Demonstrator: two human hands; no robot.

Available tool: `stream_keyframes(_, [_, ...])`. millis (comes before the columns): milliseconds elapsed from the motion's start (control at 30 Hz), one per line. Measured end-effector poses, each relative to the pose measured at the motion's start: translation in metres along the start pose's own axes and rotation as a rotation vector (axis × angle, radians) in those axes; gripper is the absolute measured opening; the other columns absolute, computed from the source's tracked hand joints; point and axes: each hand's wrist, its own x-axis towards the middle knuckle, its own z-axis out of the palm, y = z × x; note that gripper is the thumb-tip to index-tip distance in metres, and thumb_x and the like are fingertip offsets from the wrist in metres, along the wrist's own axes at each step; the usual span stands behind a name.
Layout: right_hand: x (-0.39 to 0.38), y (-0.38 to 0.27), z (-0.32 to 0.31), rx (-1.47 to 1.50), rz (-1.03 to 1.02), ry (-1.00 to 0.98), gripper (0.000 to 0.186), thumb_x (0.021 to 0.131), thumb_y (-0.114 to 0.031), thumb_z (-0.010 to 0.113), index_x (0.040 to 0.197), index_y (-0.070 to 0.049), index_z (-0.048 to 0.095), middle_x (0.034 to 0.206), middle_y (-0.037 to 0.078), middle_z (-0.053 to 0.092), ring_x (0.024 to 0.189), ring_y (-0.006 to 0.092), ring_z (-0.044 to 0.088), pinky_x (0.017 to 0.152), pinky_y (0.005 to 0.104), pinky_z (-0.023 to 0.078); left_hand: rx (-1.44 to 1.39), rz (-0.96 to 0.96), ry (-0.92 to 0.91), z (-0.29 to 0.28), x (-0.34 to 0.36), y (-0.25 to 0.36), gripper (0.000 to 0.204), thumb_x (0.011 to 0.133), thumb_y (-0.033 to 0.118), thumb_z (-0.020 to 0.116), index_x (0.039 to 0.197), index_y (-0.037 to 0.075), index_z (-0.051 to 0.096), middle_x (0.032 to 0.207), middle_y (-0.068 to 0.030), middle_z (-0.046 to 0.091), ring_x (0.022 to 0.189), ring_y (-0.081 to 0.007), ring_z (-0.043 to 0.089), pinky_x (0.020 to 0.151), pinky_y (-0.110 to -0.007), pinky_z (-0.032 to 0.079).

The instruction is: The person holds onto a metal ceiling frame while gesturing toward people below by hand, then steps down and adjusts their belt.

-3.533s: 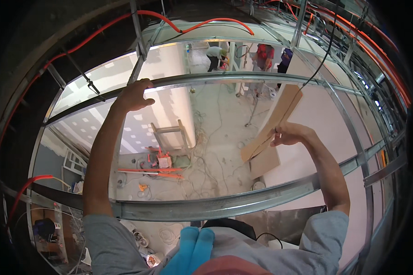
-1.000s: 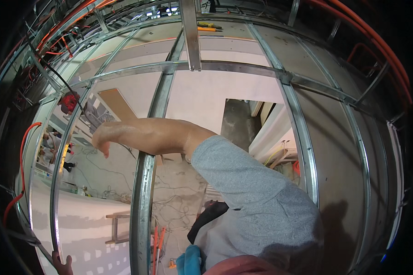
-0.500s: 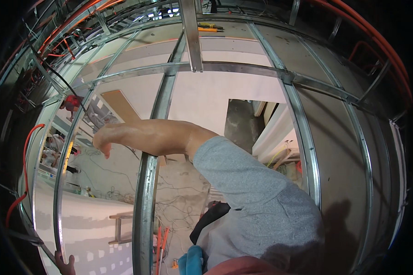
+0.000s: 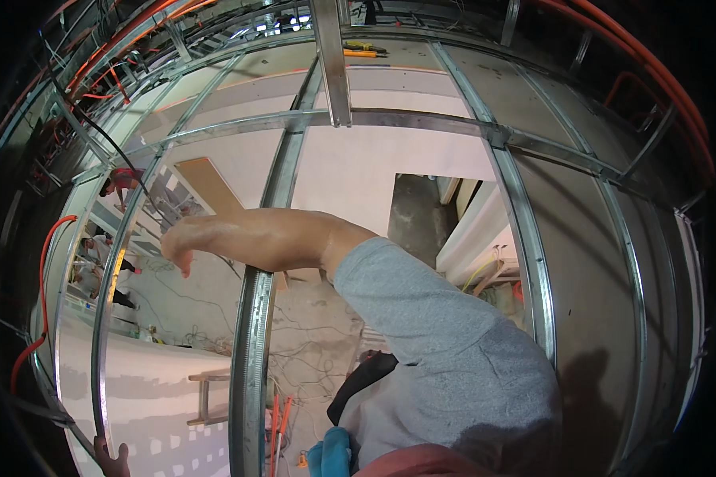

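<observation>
My right forearm lies across a broad galvanized channel (image 4: pixel 249 366) of the open metal ceiling grid. My right hand (image 4: pixel 179 245) hangs bent past it toward the left, over the opening, fingers drooping loosely with nothing visible in them. At the lower-left edge my left hand (image 4: pixel 110 455) grips a narrower metal rail (image 4: pixel 99 358), partly cut off by the picture's rim. Below the grid are a cable-strewn floor (image 4: pixel 310 314), a patched white wall panel (image 4: pixel 143 381) and a tan board (image 4: pixel 205 181) leaning at a slant.
Co-workers (image 4: pixel 119 187) are below on the left. A dark doorway (image 4: pixel 414 215) shows beneath the centre-right. A vertical hanger (image 4: pixel 332 63), red-orange conduit (image 4: pixel 636 52) and a black cable (image 4: pixel 111 143) border the grid. Yellow and orange tools (image 4: pixel 362 52) lie at the far edge.
Since the oldest frame, my view has turned right, my right arm has swung across the channel, and my left hand grips farther down-left. Over the last second little has moved.
</observation>
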Motion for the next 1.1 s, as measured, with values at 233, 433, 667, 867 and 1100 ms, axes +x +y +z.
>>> stream_keyframes(233, [0.008,0.001,0.001,0.012,-0.031,-0.101,0.077,0.077,-0.069,0.072,0.127,-0.010,0.070,0.132,0.012,0.067,0.122,0.0356,0.062,0.103,0.0518,0.048,0.013,0.004,0.011,0.001,0.002,0.004,0.078,0.086,0.046,0.079,0.139,-0.003,0.052,0.142,-0.0244,0.052,0.130,-0.0400,0.049,0.111,-0.046,0.040])
stream_keyframes(433, [0.011,-0.003,0.000,-0.006,-0.106,-0.036,0.072,0.077,-0.066,0.073,0.121,-0.010,0.074,0.126,0.013,0.070,0.117,0.0343,0.064,0.100,0.0476,0.050,0.025,-0.001,0.014,0.002,-0.001,0.001,0.077,0.086,0.046,0.080,0.139,-0.003,0.052,0.141,-0.0243,0.053,0.129,-0.0399,0.050,0.110,-0.046,0.041])
stream_keyframes(667, [0.011,-0.004,-0.002,-0.064,-0.096,0.039,0.069,0.077,-0.065,0.074,0.118,-0.010,0.074,0.123,0.013,0.071,0.114,0.0342,0.065,0.099,0.0464,0.051,0.041,-0.002,0.028,-0.001,-0.004,0.007,0.077,0.086,0.046,0.080,0.138,-0.003,0.053,0.140,-0.0243,0.054,0.128,-0.0399,0.052,0.109,-0.046,0.042])
stream_keyframes(867, [-0.006,0.000,0.002,-0.023,-0.029,0.095,0.070,0.078,-0.065,0.074,0.123,-0.012,0.073,0.129,0.012,0.067,0.122,0.0330,0.061,0.101,0.0467,0.049,0.059,0.008,0.049,0.009,0.008,0.007,0.074,0.085,0.046,0.081,0.135,-0.002,0.055,0.137,-0.0241,0.056,0.123,-0.0400,0.055,0.105,-0.044,0.046])
stream_keyframes(1100, [-0.009,-0.005,-0.007,0.084,-0.059,0.079,0.065,0.079,-0.055,0.078,0.127,-0.011,0.071,0.163,0.009,0.023,0.139,0.0396,0.043,0.107,0.0528,0.046,-0.177,0.030,0.131,0.063,0.044,-0.130,0.067,0.080,0.009,0.080,0.137,0.000,0.047,0.140,-0.0139,0.048,0.133,-0.0298,0.044,0.111,-0.042,0.033])
